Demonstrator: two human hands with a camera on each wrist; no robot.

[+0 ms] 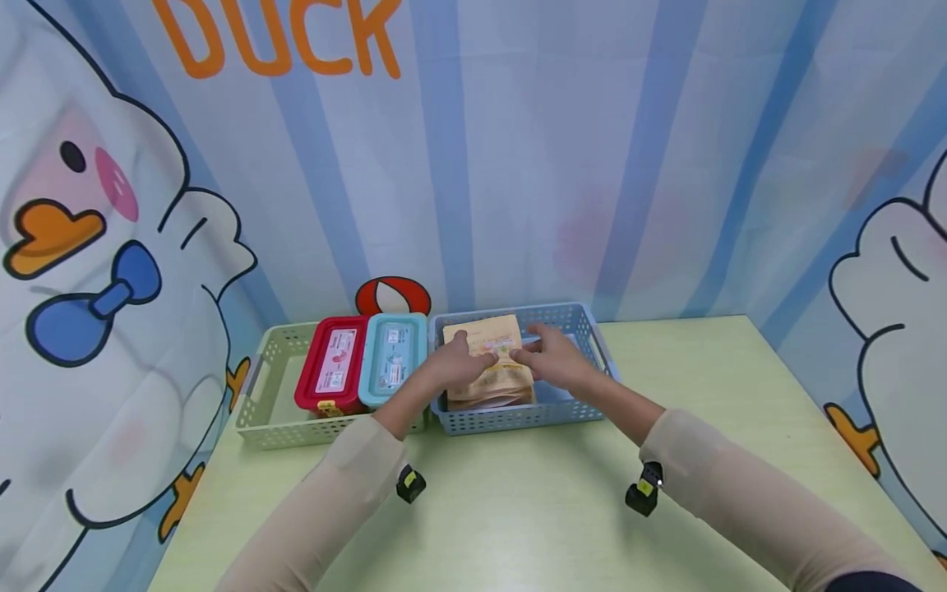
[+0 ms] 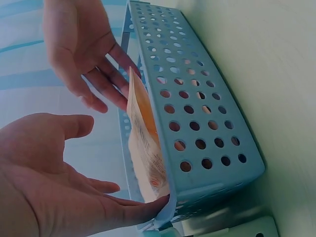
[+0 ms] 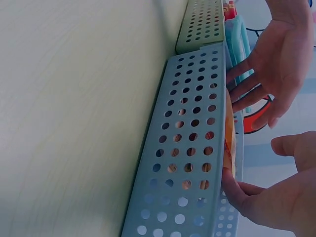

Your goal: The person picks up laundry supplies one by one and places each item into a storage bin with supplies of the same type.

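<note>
A stack of tan paper packets (image 1: 484, 370) lies in the left part of the blue perforated basket (image 1: 518, 422). My left hand (image 1: 460, 362) reaches over the basket's left side, its fingers extended down along the packets' edge. From the other side comes my right hand (image 1: 556, 356), fingers also outstretched beside the packets. Both thumbs are raised, pointing toward each other above the top packet. In the left wrist view, a packet (image 2: 143, 128) stands between the two hands, with the left hand (image 2: 64, 173) nearest the basket rim. Fingertips of both hands are partly hidden inside the basket.
A pale green basket (image 1: 277, 427) adjoins the blue one on the left. It holds a red lidded box (image 1: 336, 366) and a light blue lidded box (image 1: 394, 358). The light green table (image 1: 518, 510) ends at a curtain (image 1: 533, 164) with duck drawings.
</note>
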